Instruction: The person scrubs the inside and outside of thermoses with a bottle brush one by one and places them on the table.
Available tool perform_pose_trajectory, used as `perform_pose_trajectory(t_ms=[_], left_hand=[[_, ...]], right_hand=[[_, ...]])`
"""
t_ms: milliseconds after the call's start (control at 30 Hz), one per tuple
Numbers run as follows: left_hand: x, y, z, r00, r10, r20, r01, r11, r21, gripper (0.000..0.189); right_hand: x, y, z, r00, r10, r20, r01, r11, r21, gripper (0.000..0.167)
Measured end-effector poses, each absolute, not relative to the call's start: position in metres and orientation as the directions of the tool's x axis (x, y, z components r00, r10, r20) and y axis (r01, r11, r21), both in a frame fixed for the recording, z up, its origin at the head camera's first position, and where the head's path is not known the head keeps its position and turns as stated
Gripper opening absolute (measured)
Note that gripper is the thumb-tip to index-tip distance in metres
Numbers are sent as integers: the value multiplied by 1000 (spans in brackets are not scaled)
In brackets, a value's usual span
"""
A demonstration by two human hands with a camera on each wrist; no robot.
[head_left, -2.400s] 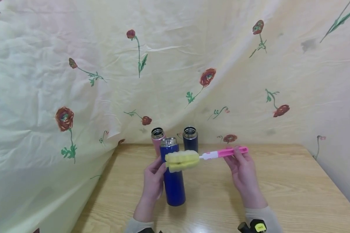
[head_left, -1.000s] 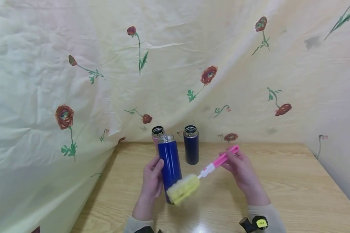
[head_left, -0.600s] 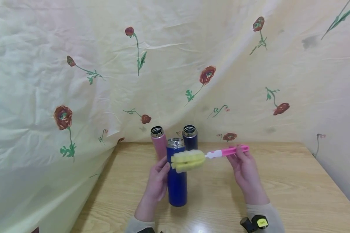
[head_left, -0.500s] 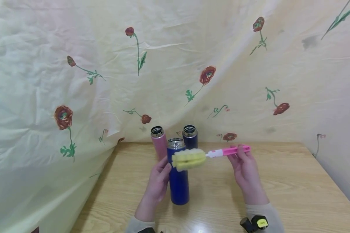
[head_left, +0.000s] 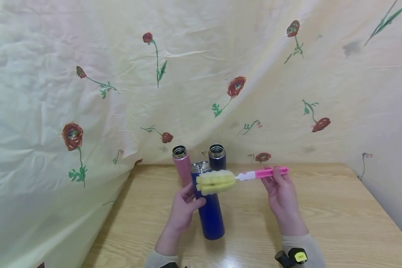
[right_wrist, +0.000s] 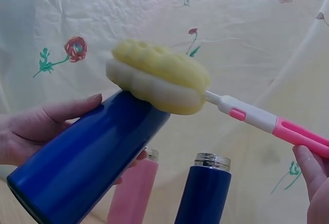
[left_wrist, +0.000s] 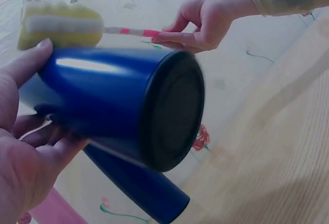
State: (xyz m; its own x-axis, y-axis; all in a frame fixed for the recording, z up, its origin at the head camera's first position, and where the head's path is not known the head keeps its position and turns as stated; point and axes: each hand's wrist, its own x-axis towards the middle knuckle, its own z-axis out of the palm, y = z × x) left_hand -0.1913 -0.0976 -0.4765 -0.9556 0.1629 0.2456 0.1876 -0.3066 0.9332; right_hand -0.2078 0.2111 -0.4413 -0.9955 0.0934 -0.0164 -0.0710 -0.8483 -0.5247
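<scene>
My left hand (head_left: 183,208) grips a tall blue bottle (head_left: 211,217), lidless, its steel mouth up and its body tilted. In the left wrist view the bottle's dark base (left_wrist: 175,111) is off the table. A bottle brush (right_wrist: 252,113) is pinched by its pink handle in my right hand (head_left: 281,199). Its yellow and white sponge head (head_left: 216,182) lies across the front of the blue bottle's upper body in the head view, hiding part of it. From these views I cannot tell whether sponge and bottle touch.
Behind the blue bottle stand two more lidless bottles, a pink one (head_left: 182,167) and a dark navy one (head_left: 217,160), near the back of the wooden table (head_left: 338,208). A flowered cloth (head_left: 194,93) hangs behind and to the left.
One second ago the sponge head was low by the bottle's base; it has risen to the upper body. The bottle now leans the other way, its base shifted right. My left thumb has moved across its front.
</scene>
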Motion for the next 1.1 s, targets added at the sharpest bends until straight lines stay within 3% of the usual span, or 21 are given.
perform_pose_trajectory(t_ms=[267, 1100], left_hand=[[-193, -95, -479, -965, 76, 250, 217, -304, 928, 82], [-188, -94, -475, -958, 137, 253, 206, -288, 935, 83]], right_hand=[[-208, 211, -443, -992, 124, -22, -100, -883, -458, 8], [-206, 204, -432, -946, 263, -189, -151, -873, -463, 18]])
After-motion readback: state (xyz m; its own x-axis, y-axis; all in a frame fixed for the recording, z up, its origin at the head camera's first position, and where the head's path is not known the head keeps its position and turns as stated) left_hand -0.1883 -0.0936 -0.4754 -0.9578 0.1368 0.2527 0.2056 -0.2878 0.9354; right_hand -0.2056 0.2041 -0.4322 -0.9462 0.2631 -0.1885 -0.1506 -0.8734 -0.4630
